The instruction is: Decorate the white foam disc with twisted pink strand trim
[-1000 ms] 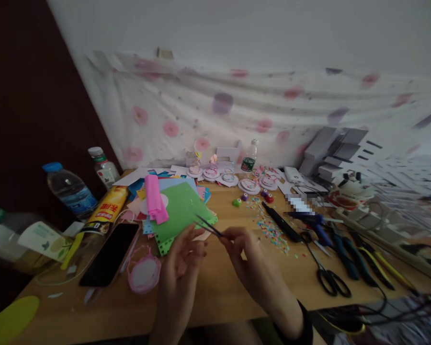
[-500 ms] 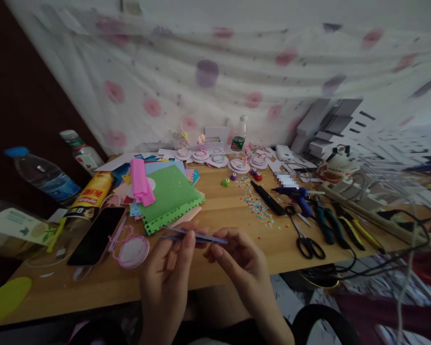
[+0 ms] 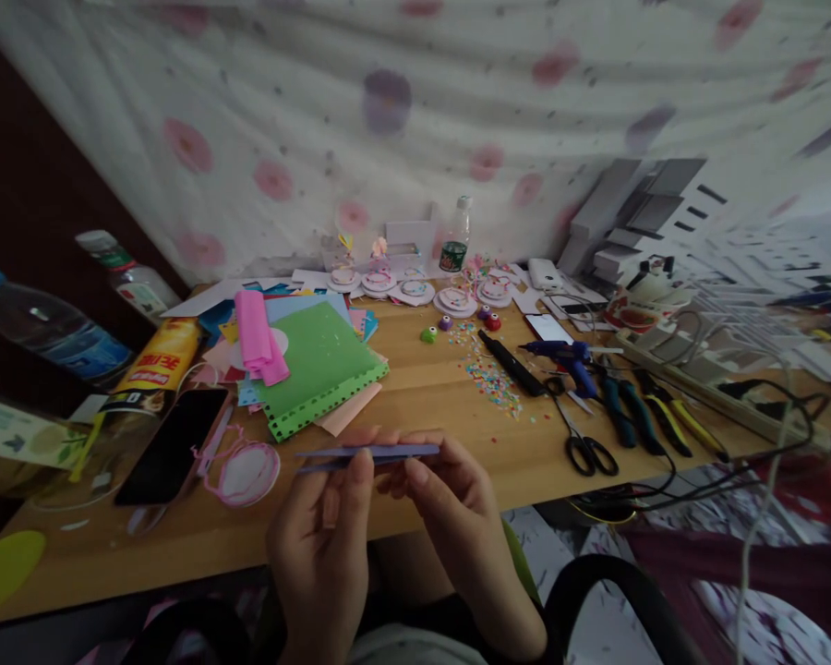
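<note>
Between my two hands, above the table's front edge, is a thin strip of folded purple paper (image 3: 388,452), seen nearly edge-on. My left hand (image 3: 332,526) pinches its left part, thumb in front and fingers behind. At the right end, my right hand (image 3: 450,503) grips the same paper with thumb and fingers. Two layers show apart at the left end. Just beyond the hands lie green paper sheets (image 3: 319,356) with a dotted, scalloped edge and a roll of pink crepe paper (image 3: 256,337). Left of my hands sits a small white disc with pink cord (image 3: 249,473).
Scissors (image 3: 582,434), a blue glue gun (image 3: 568,356), pliers (image 3: 623,406) and confetti (image 3: 491,383) lie to the right. A phone (image 3: 173,448) and several bottles, one a yellow-labelled bottle (image 3: 156,360), occupy the left. Decorated discs (image 3: 455,301) line the back by a power strip (image 3: 706,360).
The view has shifted slightly, moving the table items up and left in the picture. The purple paper has turned closer to level; both hands still hold it.
</note>
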### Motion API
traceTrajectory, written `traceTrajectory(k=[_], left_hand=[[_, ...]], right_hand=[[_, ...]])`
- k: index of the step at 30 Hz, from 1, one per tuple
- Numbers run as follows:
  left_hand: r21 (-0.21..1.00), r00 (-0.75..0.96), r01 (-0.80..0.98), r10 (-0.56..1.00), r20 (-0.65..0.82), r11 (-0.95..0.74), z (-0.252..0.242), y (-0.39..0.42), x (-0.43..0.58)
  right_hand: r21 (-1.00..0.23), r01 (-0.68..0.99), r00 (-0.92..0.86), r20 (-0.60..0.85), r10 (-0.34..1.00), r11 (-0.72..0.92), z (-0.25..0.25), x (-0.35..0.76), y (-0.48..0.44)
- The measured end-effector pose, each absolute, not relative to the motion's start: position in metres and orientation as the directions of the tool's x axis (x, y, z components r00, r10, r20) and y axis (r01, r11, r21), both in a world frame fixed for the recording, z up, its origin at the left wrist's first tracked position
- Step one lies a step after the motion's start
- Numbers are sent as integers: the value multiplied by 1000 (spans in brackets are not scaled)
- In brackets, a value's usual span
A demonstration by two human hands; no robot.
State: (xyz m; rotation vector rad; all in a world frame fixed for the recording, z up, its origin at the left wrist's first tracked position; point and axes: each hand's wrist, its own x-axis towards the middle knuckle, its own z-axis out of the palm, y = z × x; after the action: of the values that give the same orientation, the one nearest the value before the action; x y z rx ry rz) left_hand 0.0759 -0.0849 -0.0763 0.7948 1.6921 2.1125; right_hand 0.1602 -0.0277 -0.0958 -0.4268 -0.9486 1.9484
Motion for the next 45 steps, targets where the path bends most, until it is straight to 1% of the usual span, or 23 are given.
traceTrajectory(k=[3, 7, 12, 16, 21, 24, 26, 28, 31, 33, 35, 37, 39, 42, 45], left_hand=[[962, -803, 115, 548, 236, -247, -77, -84, 77], [962, -801, 101, 553, 230, -255, -77, -83, 78], [955, -792, 126, 552, 260, -268, -77, -79, 81], [960, -789, 138, 559, 255, -243, -79, -77, 84], [970, -801, 147, 553, 231, -192, -77, -72, 80], [982, -811, 107, 558, 176, -154, -76, -69, 78], [983, -814, 95, 557, 167, -155, -77, -68, 77], [977, -809, 129, 552, 204, -172, -80, -68, 76], [956, -767, 241, 572, 292, -165, -84, -70, 73], [939, -739, 310, 583, 336, -148, -85, -72, 69], [932, -731, 335, 587, 349, -138, -85, -74, 66], [943, -741, 300, 587, 326, -144, -84, -74, 64], [960, -766, 228, 578, 281, -165, -85, -73, 63], [976, -809, 97, 556, 191, -195, -88, -71, 64], [974, -827, 48, 537, 163, -222, -90, -70, 65]], right_hand=[[-764, -563, -540, 51, 840, -315, -99, 160, -27], [-755, -559, -550, 28, 835, -343, -102, 160, -25], [-709, -588, -565, 15, 825, -390, -102, 158, -25], [-670, -613, -581, 24, 813, -419, -100, 156, -24], [-708, -570, -589, -2, 808, -417, -105, 157, -21], [-725, -550, -596, -7, 803, -415, -107, 159, -18], [-722, -549, -601, -9, 799, -421, -107, 160, -17], [-706, -555, -603, -21, 797, -439, -107, 159, -17], [-671, -565, -605, -60, 794, -481, -109, 158, -17], [-648, -553, -631, -86, 771, -524, -112, 156, -16], [-629, -526, -672, -106, 733, -573, -115, 155, -15], [-611, -508, -704, -110, 701, -607, -118, 154, -15], [-600, -521, -701, -105, 705, -607, -121, 153, -16], [-631, -546, -645, -103, 757, -551, -122, 151, -16], [-667, -557, -590, -102, 801, -495, -119, 151, -16]])
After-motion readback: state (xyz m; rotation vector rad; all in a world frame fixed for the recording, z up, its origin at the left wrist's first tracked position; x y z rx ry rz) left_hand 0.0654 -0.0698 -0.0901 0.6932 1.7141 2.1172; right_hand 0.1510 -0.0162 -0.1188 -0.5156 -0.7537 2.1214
